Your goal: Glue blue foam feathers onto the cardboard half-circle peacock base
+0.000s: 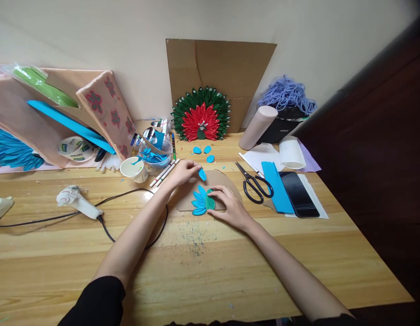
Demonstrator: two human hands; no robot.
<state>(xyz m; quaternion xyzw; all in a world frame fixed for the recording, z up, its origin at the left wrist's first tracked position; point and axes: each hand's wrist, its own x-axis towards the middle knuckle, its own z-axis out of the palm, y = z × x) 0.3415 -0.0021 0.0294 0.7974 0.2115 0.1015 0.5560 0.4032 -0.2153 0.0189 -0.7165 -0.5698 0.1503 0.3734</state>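
My left hand (185, 173) pinches a single blue petal (202, 175) between thumb and fingertips, just above the rounded piece of cardboard (226, 179). My right hand (232, 208) has its thumb and fingers closed around the edges of a green oval piece (210, 200) at the middle of the cardboard. Several blue petals (198, 199) fan out from the left side of that oval, overlapping one another. Beyond the cardboard lie three loose blue oval pieces (207, 149) on the table.
A red and green feathered fan (200, 115) leans on a cardboard sheet (223, 63) at the back. Scissors (253, 183), a blue strip (277, 188) and a phone (300, 194) lie to the right. At left are a glue gun (79, 203) with its cord and a paper cup (135, 171).
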